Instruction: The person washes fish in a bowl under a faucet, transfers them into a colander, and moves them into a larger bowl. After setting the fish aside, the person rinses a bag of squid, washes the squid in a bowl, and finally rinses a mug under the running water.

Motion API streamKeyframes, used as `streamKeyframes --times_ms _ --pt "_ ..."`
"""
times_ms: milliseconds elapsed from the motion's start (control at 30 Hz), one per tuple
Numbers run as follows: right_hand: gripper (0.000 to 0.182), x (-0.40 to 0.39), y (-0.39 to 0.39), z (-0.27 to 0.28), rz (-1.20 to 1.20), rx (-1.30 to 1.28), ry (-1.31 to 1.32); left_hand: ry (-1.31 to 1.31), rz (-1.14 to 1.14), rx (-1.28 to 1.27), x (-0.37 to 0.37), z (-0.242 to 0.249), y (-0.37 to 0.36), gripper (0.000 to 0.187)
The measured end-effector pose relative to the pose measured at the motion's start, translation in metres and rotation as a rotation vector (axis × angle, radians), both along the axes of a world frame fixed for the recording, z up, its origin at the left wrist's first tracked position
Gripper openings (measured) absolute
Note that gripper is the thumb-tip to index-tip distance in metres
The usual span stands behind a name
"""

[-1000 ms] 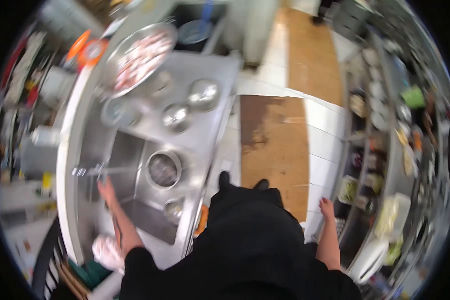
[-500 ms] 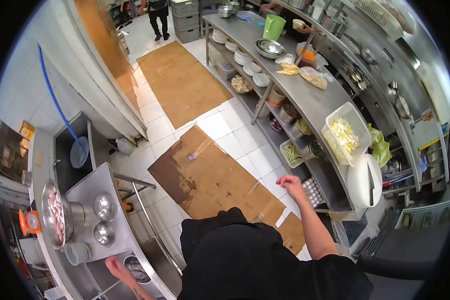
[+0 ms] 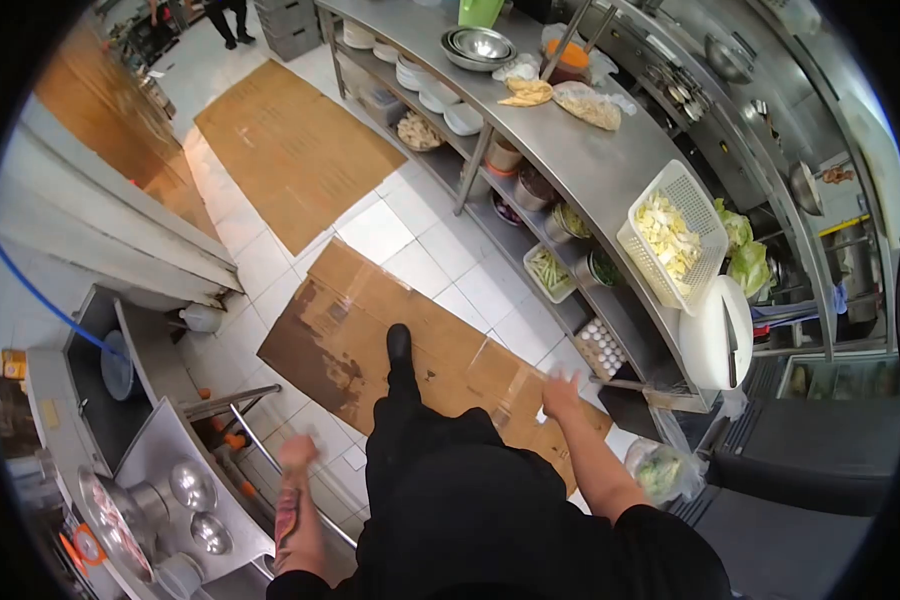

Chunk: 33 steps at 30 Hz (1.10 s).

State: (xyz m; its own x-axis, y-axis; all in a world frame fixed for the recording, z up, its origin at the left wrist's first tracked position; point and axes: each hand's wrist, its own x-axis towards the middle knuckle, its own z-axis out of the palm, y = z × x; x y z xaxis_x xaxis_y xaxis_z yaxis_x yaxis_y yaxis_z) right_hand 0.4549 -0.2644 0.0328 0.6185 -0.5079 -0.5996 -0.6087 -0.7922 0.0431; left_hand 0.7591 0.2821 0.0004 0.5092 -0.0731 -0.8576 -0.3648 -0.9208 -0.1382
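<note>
My left hand [image 3: 298, 452] hangs over the floor beside the metal rail [image 3: 260, 440] of the left-hand counter. It is smeared by motion, so its fingers cannot be made out, and no object shows in it. My right hand [image 3: 562, 392] is out in front, above the edge of the flattened cardboard [image 3: 440, 350]. Its slightly blurred fingers look apart, with nothing between them. Nearest to it is a tray of eggs [image 3: 600, 348] on the low shelf. One black shoe [image 3: 399, 345] of mine is on the cardboard.
At right runs a steel counter [image 3: 570, 140] with a basket of chopped cabbage [image 3: 673, 245] and a knife [image 3: 730, 340] on a white round board [image 3: 710, 345]. Metal bowls [image 3: 193, 485] sit on the left counter. A person [image 3: 227, 20] stands far back.
My view has shifted forward and right along the aisle. My left hand has swung from over the left counter to above the floor. My shoe has come into view on the cardboard.
</note>
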Motion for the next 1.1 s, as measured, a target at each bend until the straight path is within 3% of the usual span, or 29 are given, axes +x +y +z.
streamKeyframes --times_ms 33,100,133,200,233,267,300,333,367,400,433,500,567,600,667,733,767,800,833,867,933,1000,1100 --pt "0.031 -0.041 -0.018 -0.042 0.097 0.219 0.010 -0.055 -0.616 -0.162 -0.022 -0.004 0.003 0.021" --pt "0.028 -0.098 -0.019 -0.085 -0.812 0.567 0.021 0.335 0.523 -0.605 -0.053 -0.082 0.013 0.028" --pt "0.027 -0.100 -0.019 -0.060 -0.700 0.483 0.055 0.371 0.518 -0.590 -0.058 -0.116 0.016 0.028" --pt "0.027 -0.101 -0.022 -0.010 -0.598 0.401 0.129 0.258 0.499 -0.187 -0.066 -0.161 0.017 0.031" --pt "0.028 -0.091 -0.033 0.000 -0.450 0.456 0.150 0.296 0.276 -0.101 -0.043 -0.120 -0.023 0.035" --pt "0.028 -0.080 -0.043 0.012 -0.303 0.515 0.173 0.435 0.209 -0.195 -0.022 -0.143 -0.034 0.037" --pt "0.030 -0.058 -0.053 0.023 -0.471 0.692 0.051 0.574 0.140 -0.288 0.001 -0.169 -0.042 0.039" --pt "0.032 -0.025 -0.064 0.035 -0.645 0.860 -0.075 0.491 0.100 -0.490 0.031 -0.175 -0.067 0.041" --pt "0.034 0.028 -0.074 0.065 -0.576 0.878 -0.076 0.352 0.144 -0.481 0.070 -0.141 -0.115 0.039" --pt "0.036 0.087 -0.083 0.093 -0.511 0.901 -0.079 0.406 0.425 -0.916 0.103 -0.122 -0.150 0.042" --pt "0.039 0.132 -0.090 0.106 -0.466 0.967 -0.077 0.427 0.527 -1.013 0.146 -0.062 -0.210 0.044" --pt "0.041 0.199 -0.108 0.099 -0.330 1.127 -0.119 0.460 0.590 -1.163 0.208 -0.010 -0.281 0.044" --pt "0.036 0.241 -0.127 0.042 -0.267 1.270 -0.173 0.518 0.660 -1.220 0.222 -0.039 -0.315 0.042" --pt "0.031 0.244 -0.138 -0.019 -0.463 1.169 -0.147 0.278 0.485 -1.045 0.215 -0.070 -0.324 0.039" --pt "0.022 0.231 -0.152 -0.161 -0.845 0.615 -0.046 -0.162 0.107 -0.658 0.196 -0.134 -0.332 0.033" --pt "0.018 0.222 -0.141 -0.198 0.335 -0.037 -0.511 -0.587 -0.295 -0.258 0.184 -0.206 -0.332 0.028" --pt "0.018 0.227 -0.144 -0.209 0.345 -0.029 -0.506 -0.602 -0.440 -0.723 0.177 -0.265 -0.292 0.027" --pt "0.018 0.234 -0.145 -0.209 -0.166 0.423 -0.474 -0.592 -0.435 -0.721 0.158 -0.279 -0.288 0.027" --pt "0.020 0.240 -0.148 -0.203 -0.699 0.847 -0.403 -0.301 0.139 -0.868 0.142 -0.290 -0.287 0.027" --pt "0.020 0.249 -0.159 -0.191 -0.711 0.836 -0.392 0.018 0.712 -0.948 0.125 -0.298 -0.284 0.026" --pt "0.017 0.283 -0.199 -0.159 -0.300 0.347 -0.706 -0.067 0.678 -0.815 0.099 -0.308 -0.271 0.026" --pt "0.015 0.308 -0.242 -0.124 -0.536 0.258 -0.842 -0.167 0.633 -0.692 0.081 -0.319 -0.255 0.026" --pt "0.016 0.334 -0.330 -0.100 -0.557 0.038 -1.087 -0.215 0.779 -0.868 0.066 -0.335 -0.247 0.026"
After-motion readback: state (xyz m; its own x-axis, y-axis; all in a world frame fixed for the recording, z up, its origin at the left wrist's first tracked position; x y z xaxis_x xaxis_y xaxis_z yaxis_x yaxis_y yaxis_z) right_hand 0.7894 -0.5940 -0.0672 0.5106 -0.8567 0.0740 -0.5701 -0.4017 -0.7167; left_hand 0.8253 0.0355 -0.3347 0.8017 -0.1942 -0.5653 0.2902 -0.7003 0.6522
